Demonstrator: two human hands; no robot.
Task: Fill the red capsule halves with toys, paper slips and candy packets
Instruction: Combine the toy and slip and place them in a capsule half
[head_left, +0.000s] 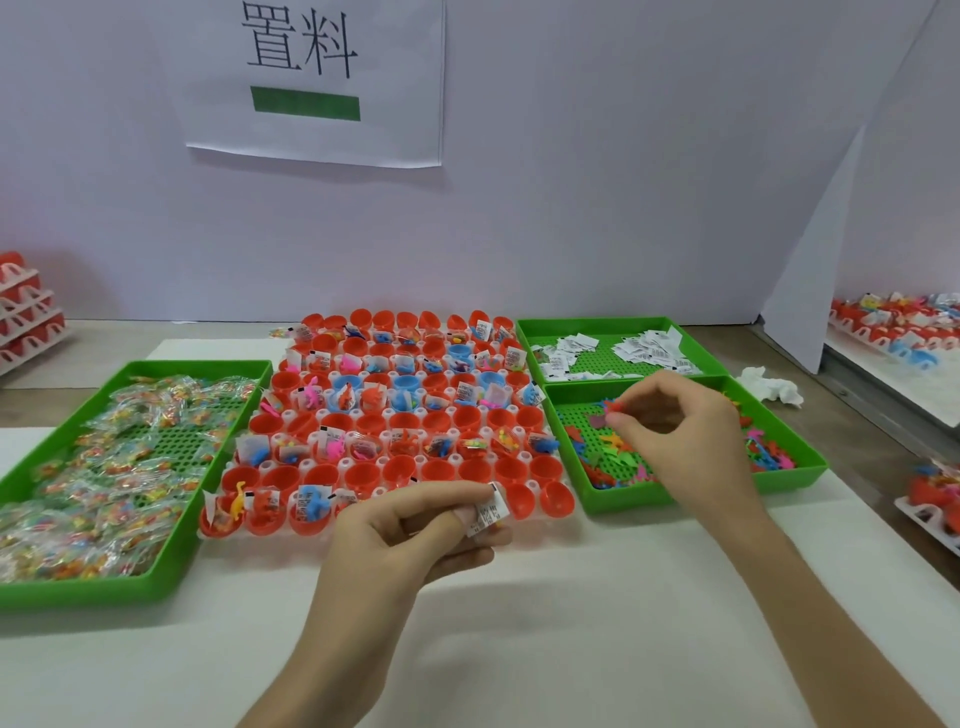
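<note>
L hand (415, 525): pinches paper slip (487, 512), capsule tray (305, 462) front edge.
R hand (680, 421): pinches red toy (616, 407), right of capsule tray.
Risk: early drop, slip misses empty half (519, 501).

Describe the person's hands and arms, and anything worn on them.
Both the left hand and the right hand are bare: no gloves, rings or watch show. The forearms are bare too, with no sleeve in view down to the picture's lower edge.
</note>
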